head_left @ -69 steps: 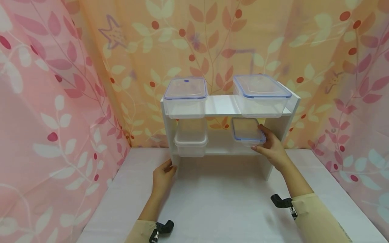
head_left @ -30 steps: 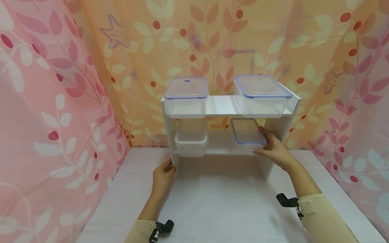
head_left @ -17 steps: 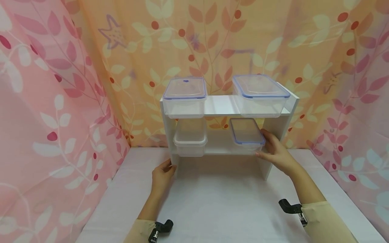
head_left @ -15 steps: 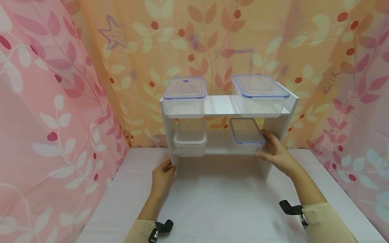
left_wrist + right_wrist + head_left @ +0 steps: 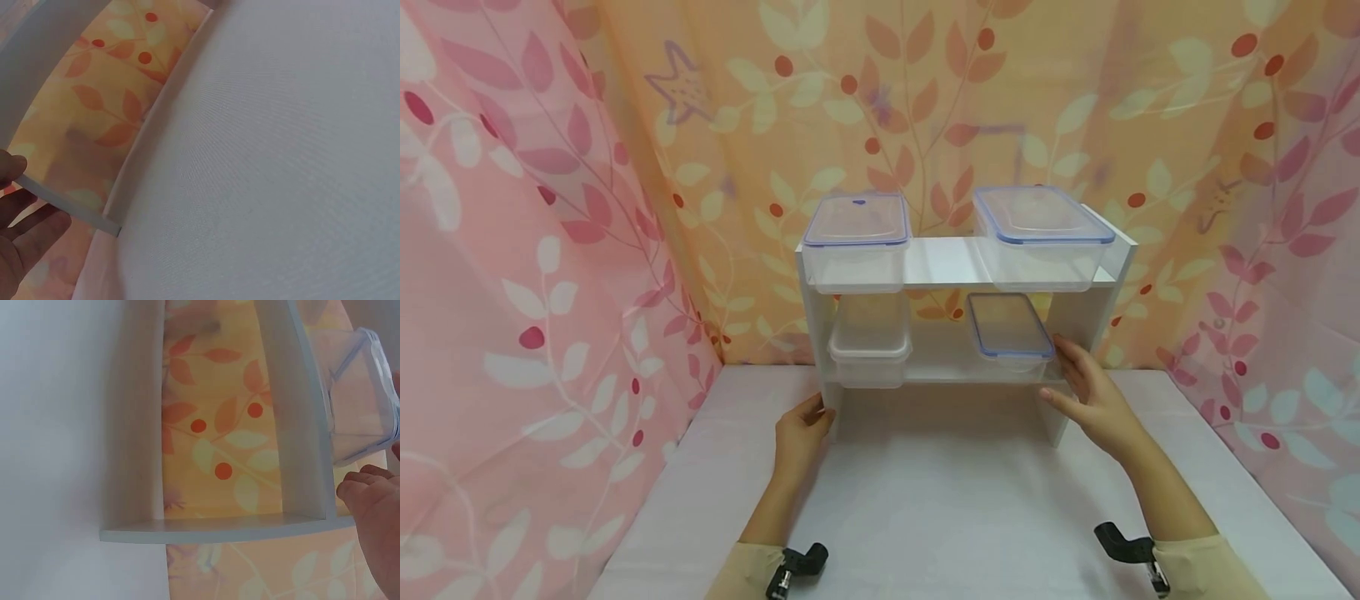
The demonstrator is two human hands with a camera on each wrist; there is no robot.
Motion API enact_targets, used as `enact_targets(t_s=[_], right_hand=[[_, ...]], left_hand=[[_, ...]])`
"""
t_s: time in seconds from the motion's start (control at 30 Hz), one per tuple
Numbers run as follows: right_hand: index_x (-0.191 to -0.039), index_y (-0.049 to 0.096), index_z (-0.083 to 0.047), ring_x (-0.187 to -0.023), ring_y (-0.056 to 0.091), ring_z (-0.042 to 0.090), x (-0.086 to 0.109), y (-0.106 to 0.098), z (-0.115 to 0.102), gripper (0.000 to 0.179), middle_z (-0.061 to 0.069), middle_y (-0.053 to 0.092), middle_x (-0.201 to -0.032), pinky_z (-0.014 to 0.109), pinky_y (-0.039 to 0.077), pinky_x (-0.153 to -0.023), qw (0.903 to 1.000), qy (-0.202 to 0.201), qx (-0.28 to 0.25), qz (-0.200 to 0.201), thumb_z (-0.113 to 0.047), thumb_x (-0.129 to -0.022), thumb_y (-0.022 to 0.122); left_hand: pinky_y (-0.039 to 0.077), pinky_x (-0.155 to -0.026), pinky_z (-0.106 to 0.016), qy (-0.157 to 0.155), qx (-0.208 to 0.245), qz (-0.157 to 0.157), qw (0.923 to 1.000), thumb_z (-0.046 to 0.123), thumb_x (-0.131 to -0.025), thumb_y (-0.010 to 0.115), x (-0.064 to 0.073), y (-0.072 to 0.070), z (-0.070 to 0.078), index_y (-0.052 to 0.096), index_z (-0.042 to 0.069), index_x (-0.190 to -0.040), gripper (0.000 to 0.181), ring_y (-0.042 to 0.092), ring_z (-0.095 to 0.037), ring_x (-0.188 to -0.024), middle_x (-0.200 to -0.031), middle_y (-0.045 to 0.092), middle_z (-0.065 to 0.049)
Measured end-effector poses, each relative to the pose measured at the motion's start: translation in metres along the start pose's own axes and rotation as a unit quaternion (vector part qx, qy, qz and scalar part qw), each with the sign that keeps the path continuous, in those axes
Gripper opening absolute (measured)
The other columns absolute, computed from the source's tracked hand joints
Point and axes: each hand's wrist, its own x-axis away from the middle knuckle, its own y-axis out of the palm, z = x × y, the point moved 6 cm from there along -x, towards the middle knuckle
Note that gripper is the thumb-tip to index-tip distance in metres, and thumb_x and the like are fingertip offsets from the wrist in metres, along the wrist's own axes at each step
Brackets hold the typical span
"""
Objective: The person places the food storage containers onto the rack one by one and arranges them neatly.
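Observation:
A white two-tier shelf rack (image 5: 943,260) stands on the table. My left hand (image 5: 801,435) pinches the lower front edge of its left side panel; in the left wrist view thumb and fingers lie on either side of that panel (image 5: 78,211). On the right of the lower tier sits a small clear food container (image 5: 1009,325) with a blue-rimmed lid. My right hand (image 5: 1097,408) is just to the right of it, by the right side panel, fingers extended and thumb apart. The right wrist view shows the container (image 5: 359,400) on the shelf board with my fingertips close to its side.
A white-lidded clear container (image 5: 871,342) sits on the lower tier's left. Two larger blue-rimmed containers, one at left (image 5: 856,242) and one at right (image 5: 1045,237), stand on the top tier. Behind hangs a patterned curtain (image 5: 745,275). A white cloth covers the table (image 5: 940,517).
My right hand has let go of the small blue-rimmed container and drawn back to the right and toward me. The container turned slightly and came forward. My left hand has stayed in place.

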Motion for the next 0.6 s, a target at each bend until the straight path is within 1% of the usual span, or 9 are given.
enact_targets(t_s=[0.1,0.27,0.33,0.47,0.6], right_hand=[[-0.163,0.019,-0.006,-0.157,0.016,0.033,0.007,0.002,-0.002,0.081,0.02,0.017,-0.169,0.004,0.03,-0.109,0.9999,-0.001,0.013,0.007,-0.003,-0.098,0.067],[-0.163,0.022,-0.008,-0.156,0.019,0.03,0.017,0.003,-0.003,0.079,0.02,0.022,-0.168,0.003,0.027,-0.11,0.9992,-0.001,0.031,0.024,-0.004,-0.098,0.067],[-0.162,0.024,-0.008,-0.156,0.021,0.027,0.021,0.002,-0.003,0.077,0.022,0.025,-0.167,0.004,0.027,-0.11,0.9991,-0.003,0.028,0.032,-0.002,-0.098,0.067],[-0.16,0.031,-0.007,-0.154,0.028,0.015,0.029,0.0,-0.002,0.073,0.021,0.031,-0.164,0.005,0.03,-0.11,0.998,-0.012,0.034,0.051,-0.001,-0.097,0.067],[-0.156,0.037,-0.004,-0.148,0.035,0.002,0.036,-0.002,-0.003,0.067,0.024,0.039,-0.159,0.006,0.032,-0.109,0.9962,-0.03,0.045,0.069,0.002,-0.096,0.067]], left_hand=[[0.061,-0.078,-0.028,0.0,-0.004,0.005,1.0,0.014,-0.093,0.076,-0.001,-0.001,0.001,0.072,0.008,-0.128,0.036,0.075,-0.026,-0.104,-0.122,0.074,-0.011],[0.061,-0.078,-0.027,0.004,-0.009,0.009,0.9999,0.014,-0.092,0.076,-0.004,-0.001,0.0,0.072,0.006,-0.127,0.036,0.075,-0.025,-0.103,-0.121,0.074,-0.015],[0.061,-0.079,-0.028,0.006,-0.012,0.009,0.9999,0.013,-0.092,0.075,-0.005,-0.001,0.0,0.072,0.004,-0.127,0.036,0.075,-0.026,-0.103,-0.122,0.074,-0.016],[0.061,-0.08,-0.03,0.005,-0.023,0.01,0.9997,0.014,-0.092,0.076,-0.006,-0.003,0.001,0.073,0.003,-0.124,0.034,0.075,-0.026,-0.102,-0.119,0.075,-0.014],[0.062,-0.079,-0.031,0.011,-0.026,0.009,0.9996,0.016,-0.092,0.076,-0.006,-0.005,0.006,0.074,0.003,-0.122,0.033,0.076,-0.026,-0.099,-0.115,0.076,-0.014]])
